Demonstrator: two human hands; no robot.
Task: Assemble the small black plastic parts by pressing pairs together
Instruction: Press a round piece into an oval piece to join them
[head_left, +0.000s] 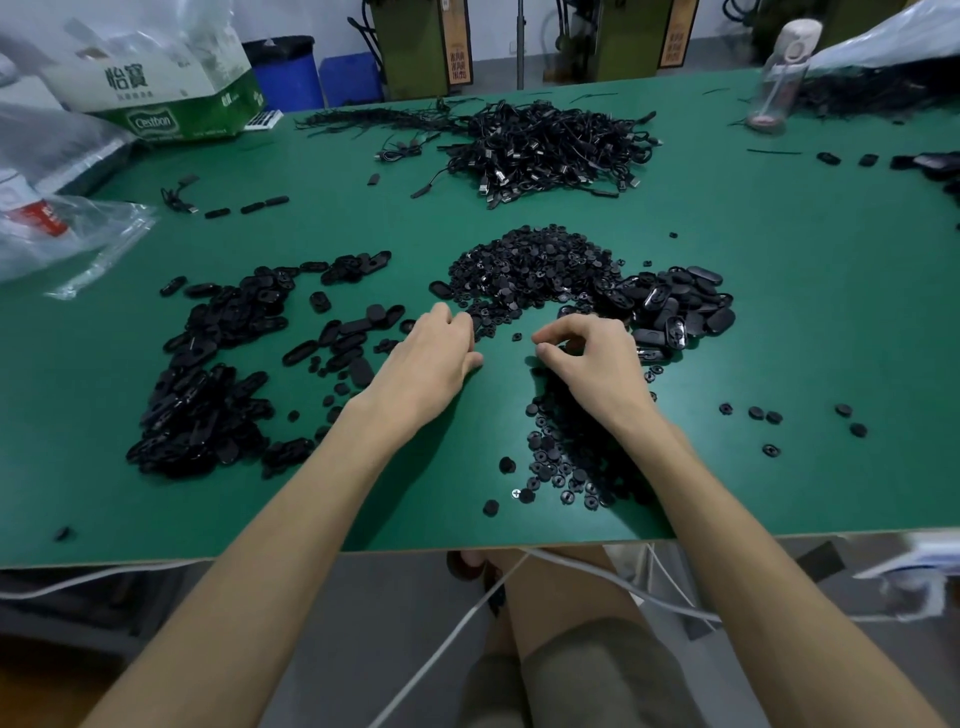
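Note:
Small round black parts lie in a heap (535, 265) at the table's middle, and more round ones are spread (563, 457) under my right wrist. Black oval shells form a pile (208, 384) on the left and another pile (680, 304) on the right. My left hand (434, 356) lies palm down on the green table (779, 312), its fingertips reaching into the near edge of the round-part heap; whether it holds a part is hidden. My right hand (584, 353) hovers beside it with fingers curled, thumb and forefinger close together; nothing shows between them.
A tangle of black cords (550, 145) lies at the back. A green and white carton (171, 88) and clear plastic bags (57, 208) stand at the left. A clear bottle (779, 78) stands back right. Loose round parts (810, 423) dot the right side. White cables (597, 577) hang below the table edge.

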